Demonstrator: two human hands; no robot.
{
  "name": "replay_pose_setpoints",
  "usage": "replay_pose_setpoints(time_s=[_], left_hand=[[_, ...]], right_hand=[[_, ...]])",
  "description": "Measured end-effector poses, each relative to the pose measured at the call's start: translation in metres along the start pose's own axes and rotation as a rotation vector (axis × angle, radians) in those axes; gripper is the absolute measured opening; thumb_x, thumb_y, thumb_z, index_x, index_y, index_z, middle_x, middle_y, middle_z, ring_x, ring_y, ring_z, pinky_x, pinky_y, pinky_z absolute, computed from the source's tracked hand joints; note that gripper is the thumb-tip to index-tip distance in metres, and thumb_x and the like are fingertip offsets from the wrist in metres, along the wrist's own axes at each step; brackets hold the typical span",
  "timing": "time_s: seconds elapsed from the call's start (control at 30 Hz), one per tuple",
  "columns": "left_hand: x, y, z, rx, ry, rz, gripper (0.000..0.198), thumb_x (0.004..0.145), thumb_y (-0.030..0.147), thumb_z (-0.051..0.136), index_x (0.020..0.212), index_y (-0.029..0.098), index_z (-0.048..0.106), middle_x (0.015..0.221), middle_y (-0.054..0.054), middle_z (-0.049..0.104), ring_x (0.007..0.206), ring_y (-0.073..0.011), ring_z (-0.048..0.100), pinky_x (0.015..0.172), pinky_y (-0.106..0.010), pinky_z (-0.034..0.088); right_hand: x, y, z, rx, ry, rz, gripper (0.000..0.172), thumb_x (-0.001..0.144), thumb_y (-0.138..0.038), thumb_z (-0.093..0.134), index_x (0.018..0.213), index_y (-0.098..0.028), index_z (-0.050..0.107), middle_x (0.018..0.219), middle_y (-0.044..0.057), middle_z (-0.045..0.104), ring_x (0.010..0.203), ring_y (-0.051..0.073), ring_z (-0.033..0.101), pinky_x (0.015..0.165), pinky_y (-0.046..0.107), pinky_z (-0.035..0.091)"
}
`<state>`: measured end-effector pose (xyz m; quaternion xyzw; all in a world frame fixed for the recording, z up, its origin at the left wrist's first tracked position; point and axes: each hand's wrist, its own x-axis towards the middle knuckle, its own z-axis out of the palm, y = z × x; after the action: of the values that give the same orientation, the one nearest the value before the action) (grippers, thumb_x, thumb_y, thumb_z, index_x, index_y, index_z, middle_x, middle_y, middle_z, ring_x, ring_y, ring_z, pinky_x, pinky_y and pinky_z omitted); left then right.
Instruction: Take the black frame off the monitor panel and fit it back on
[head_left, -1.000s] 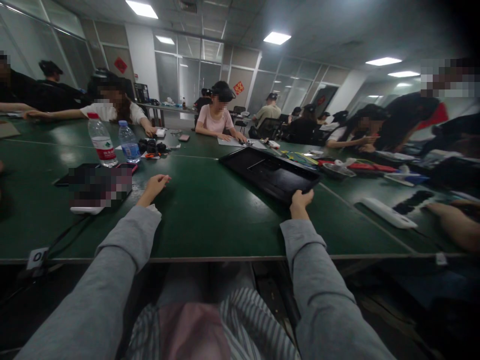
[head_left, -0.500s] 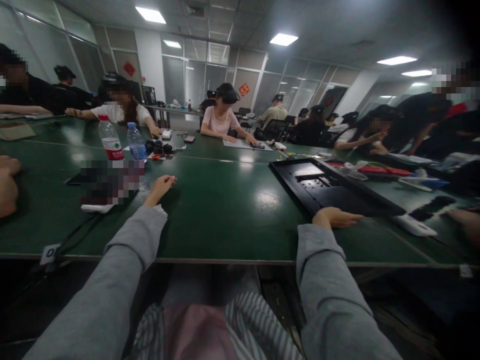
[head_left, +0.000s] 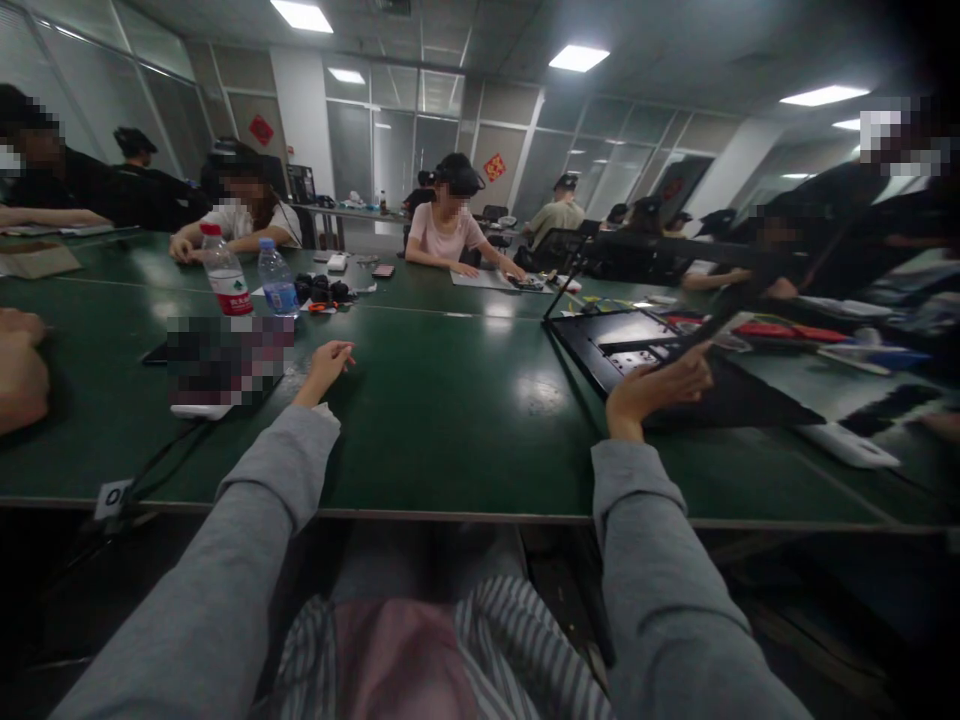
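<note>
My left hand (head_left: 328, 369) hovers over or rests on the green table, its fingers loosely bent and slightly apart around nothing. A bit of white shows at that wrist, under the grey cuff. On the other side, my right hand (head_left: 660, 388) is closed on the near edge of a thin black rectangular frame (head_left: 574, 268), which stands tilted up and is blurred. Beneath it lies a flat black panel (head_left: 742, 395) with a recessed middle and small light parts. The far left edge of the frame meets the panel's corner.
A red-capped bottle (head_left: 225, 275) and a blue-capped bottle (head_left: 277, 285) stand left, behind a pixelated device (head_left: 201, 411) with a cable. Black items lie beside them. A white power strip (head_left: 855, 447) and red and blue items lie right. Several people sit around the green table (head_left: 450, 430).
My right hand has risen from the panel's near edge, lifting the black frame up off it at a tilt. My left hand has barely moved.
</note>
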<state>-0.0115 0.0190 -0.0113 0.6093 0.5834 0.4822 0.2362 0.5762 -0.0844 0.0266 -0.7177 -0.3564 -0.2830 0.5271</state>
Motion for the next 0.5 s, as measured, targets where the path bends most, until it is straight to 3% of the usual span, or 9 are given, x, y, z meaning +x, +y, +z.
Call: replay_pose_setpoints(time_s=[0.07, 0.13, 0.27, 0.5], left_hand=[[-0.001, 0.001, -0.002, 0.022, 0.032, 0.015, 0.043, 0.095, 0.045, 0.061, 0.118, 0.012, 0.078, 0.078, -0.007, 0.076, 0.060, -0.0172, 0.066, 0.065, -0.029, 0.052], [0.000, -0.001, -0.002, 0.024, 0.077, 0.012, 0.046, 0.099, 0.041, 0.054, 0.125, 0.011, 0.076, 0.077, -0.006, 0.076, 0.059, -0.0169, 0.065, 0.065, -0.028, 0.051], [0.005, -0.010, -0.001, -0.010, 0.138, -0.022, 0.053, 0.100, 0.034, 0.050, 0.143, 0.009, 0.066, 0.098, -0.011, 0.082, 0.065, -0.0160, 0.068, 0.074, -0.029, 0.055], [0.007, -0.005, 0.000, 0.033, 0.197, -0.052, 0.061, 0.100, 0.034, 0.063, 0.156, 0.010, 0.054, 0.130, -0.020, 0.077, 0.109, -0.0253, 0.076, 0.106, -0.039, 0.053]], right_hand=[[-0.008, -0.019, 0.003, 0.032, -0.076, -0.053, 0.077, 0.093, -0.018, 0.038, 0.170, -0.011, 0.027, 0.163, 0.030, 0.038, 0.157, 0.042, 0.031, 0.129, 0.072, 0.015], [-0.015, -0.035, 0.005, 0.064, -0.158, -0.136, 0.073, 0.096, -0.021, 0.037, 0.169, -0.015, 0.031, 0.162, 0.027, 0.040, 0.156, 0.042, 0.033, 0.127, 0.076, 0.018], [-0.026, -0.056, 0.003, 0.124, -0.230, -0.251, 0.068, 0.101, -0.027, 0.035, 0.168, -0.017, 0.033, 0.158, 0.026, 0.042, 0.152, 0.043, 0.036, 0.122, 0.081, 0.023], [-0.029, -0.063, -0.003, 0.197, -0.252, -0.281, 0.068, 0.107, -0.034, 0.023, 0.172, -0.013, 0.028, 0.151, 0.026, 0.051, 0.144, 0.039, 0.047, 0.124, 0.073, 0.030]])
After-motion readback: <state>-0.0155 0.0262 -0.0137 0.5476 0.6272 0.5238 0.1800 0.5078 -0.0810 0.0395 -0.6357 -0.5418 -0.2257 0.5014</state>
